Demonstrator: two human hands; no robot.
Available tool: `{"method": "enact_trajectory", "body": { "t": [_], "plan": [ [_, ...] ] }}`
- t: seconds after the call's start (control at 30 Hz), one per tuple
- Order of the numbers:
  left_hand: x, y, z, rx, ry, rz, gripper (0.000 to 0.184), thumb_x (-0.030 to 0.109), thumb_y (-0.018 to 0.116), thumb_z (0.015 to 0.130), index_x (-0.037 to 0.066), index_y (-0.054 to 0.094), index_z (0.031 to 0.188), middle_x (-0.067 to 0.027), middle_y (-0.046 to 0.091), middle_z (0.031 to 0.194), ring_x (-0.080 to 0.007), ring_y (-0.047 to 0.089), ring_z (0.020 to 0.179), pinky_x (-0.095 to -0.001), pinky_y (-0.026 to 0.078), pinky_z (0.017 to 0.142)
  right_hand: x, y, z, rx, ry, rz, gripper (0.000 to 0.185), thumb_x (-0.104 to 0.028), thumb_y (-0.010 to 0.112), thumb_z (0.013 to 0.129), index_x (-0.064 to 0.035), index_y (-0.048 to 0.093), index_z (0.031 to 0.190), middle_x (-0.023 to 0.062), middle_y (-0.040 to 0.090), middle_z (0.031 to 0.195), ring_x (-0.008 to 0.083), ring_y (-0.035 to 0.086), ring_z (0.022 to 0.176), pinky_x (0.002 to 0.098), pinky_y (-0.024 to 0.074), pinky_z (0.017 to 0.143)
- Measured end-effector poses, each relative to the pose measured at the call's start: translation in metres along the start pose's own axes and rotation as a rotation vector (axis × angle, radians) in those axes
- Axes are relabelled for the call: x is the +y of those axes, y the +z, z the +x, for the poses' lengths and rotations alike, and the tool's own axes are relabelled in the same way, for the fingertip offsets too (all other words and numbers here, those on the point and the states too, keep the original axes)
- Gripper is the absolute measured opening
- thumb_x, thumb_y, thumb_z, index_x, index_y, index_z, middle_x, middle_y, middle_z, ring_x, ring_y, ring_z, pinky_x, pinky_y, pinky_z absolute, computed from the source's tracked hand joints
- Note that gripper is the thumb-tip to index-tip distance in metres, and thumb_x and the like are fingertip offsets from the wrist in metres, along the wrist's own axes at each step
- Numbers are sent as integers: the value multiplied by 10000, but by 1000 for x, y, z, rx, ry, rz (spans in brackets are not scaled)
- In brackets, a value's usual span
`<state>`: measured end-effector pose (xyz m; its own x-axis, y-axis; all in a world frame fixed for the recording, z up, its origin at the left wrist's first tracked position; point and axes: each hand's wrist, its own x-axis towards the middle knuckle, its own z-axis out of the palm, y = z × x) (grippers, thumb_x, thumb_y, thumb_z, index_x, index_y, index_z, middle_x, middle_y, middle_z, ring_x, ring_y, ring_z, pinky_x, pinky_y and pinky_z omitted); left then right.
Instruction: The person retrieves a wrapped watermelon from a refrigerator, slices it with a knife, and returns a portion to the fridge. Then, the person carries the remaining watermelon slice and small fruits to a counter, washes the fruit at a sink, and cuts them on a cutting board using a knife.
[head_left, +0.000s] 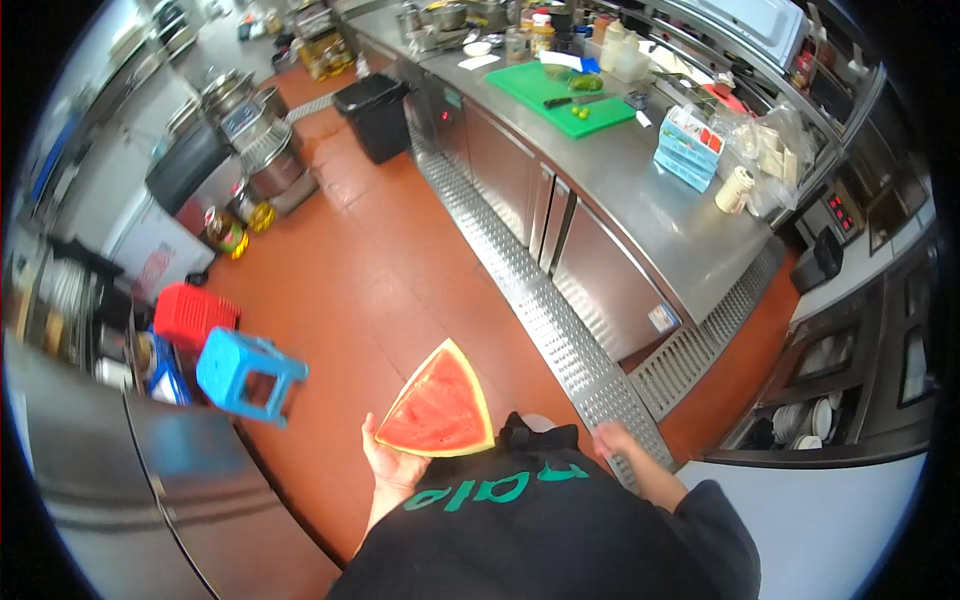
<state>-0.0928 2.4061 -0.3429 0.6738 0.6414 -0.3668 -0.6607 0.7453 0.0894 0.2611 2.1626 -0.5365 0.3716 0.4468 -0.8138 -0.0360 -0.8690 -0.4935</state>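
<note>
A large wedge of watermelon point(437, 408), red flesh facing up with a thin pale-green rind, rests in my left hand point(395, 462). The thumb shows at its left edge, and the other fingers are partly hidden beneath the wedge. Off to the right of my dark apron point(540, 520), my right hand point(614, 440) hangs over the metal floor grating, smeared by motion. Nothing can be made out in it, and its fingers are not clear.
A steel counter point(640, 215) carries a green cutting board point(520, 85) with a knife point(575, 100) and small green pieces. Blue stool point(245, 375) and red stool point(190, 318) stand left. A black bin point(375, 115) is ahead; a steel refrigerator point(200, 490) is lower left.
</note>
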Motion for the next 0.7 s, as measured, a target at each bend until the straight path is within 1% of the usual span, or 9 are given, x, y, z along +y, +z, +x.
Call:
{"method": "enact_trajectory", "body": {
  "t": [0.03, 0.1, 0.13, 0.23, 0.3, 0.4, 0.5, 0.6, 0.7],
  "plan": [
    [23, 11, 35, -252, -124, 14, 681, 548, 426, 810, 29, 418, 1250, -146, 448, 1273, -321, 422, 1171, -499, 352, 949, -11, 1, -3, 74, 72, 165, 222, -150, 505, 844, -31, 572, 669, 75, 570, 547, 154, 534, 416, 296, 410, 364],
    [50, 61, 105, -103, -106, 82, 684, 549, 428, 809, 30, 413, 1255, -147, 444, 1277, -322, 423, 1171, -503, 349, 951, -28, -15, 23, 161, 165, 359, 236, -141, 515, 832, -33, 566, 629, 71, 561, 528, 150, 535, 418, 300, 409, 365],
    [62, 80, 141, 49, -49, 137, 687, 549, 431, 807, 32, 408, 1259, -147, 440, 1281, -324, 423, 1170, -507, 346, 953, -43, -32, 49, 248, 19, 292, 228, -137, 529, 821, -35, 568, 620, 63, 556, 525, 144, 533, 428, 295, 407, 369],
    [86, 134, 273, 53, -78, 135, 695, 548, 443, 801, 36, 397, 1269, -147, 431, 1289, -330, 417, 1176, -513, 341, 956, -177, -125, 114, 513, -466, 70, 177, -125, 560, 793, -43, 580, 636, 32, 540, 518, 122, 516, 444, 272, 406, 389],
    [94, 154, 350, 71, -80, 107, 698, 548, 447, 799, 39, 394, 1273, -148, 429, 1292, -335, 414, 1179, -521, 337, 956, -322, -188, 138, 627, -704, 340, 143, -150, 551, 817, -57, 586, 714, 6, 528, 523, 90, 491, 434, 237, 380, 389],
    [127, 176, 428, 55, -64, 204, 700, 549, 450, 796, 47, 390, 1280, -149, 419, 1303, -345, 404, 1187, -538, 331, 954, -485, -274, 209, 910, -626, 248, 197, -230, 595, 820, -36, 606, 857, 28, 565, 580, 96, 512, 467, 256, 400, 415],
    [171, 207, 499, -185, -200, 96, 704, 551, 452, 795, 55, 383, 1290, -150, 399, 1322, -356, 386, 1201, -556, 331, 948, -593, -358, 308, 1078, -552, 36, 504, -375, 654, 757, -39, 540, 1115, 134, 611, 885, 209, 613, 694, 354, 475, 622],
    [209, 264, 565, 19, -47, 243, 706, 546, 455, 796, 50, 378, 1293, -150, 387, 1334, -350, 386, 1205, -547, 339, 950, -680, -388, 341, 1271, -214, -343, 674, -465, 664, 720, -93, 447, 1239, 195, 505, 1137, 300, 580, 904, 413, 470, 723],
    [263, 280, 654, 40, -81, 217, 712, 531, 457, 803, 37, 360, 1307, -143, 392, 1335, -332, 391, 1212, -528, 322, 979, -712, -406, 400, 1293, -140, -430, 608, -454, 643, 742, -102, 455, 1201, 193, 492, 1109, 319, 563, 921, 428, 468, 740]
  ]
}}
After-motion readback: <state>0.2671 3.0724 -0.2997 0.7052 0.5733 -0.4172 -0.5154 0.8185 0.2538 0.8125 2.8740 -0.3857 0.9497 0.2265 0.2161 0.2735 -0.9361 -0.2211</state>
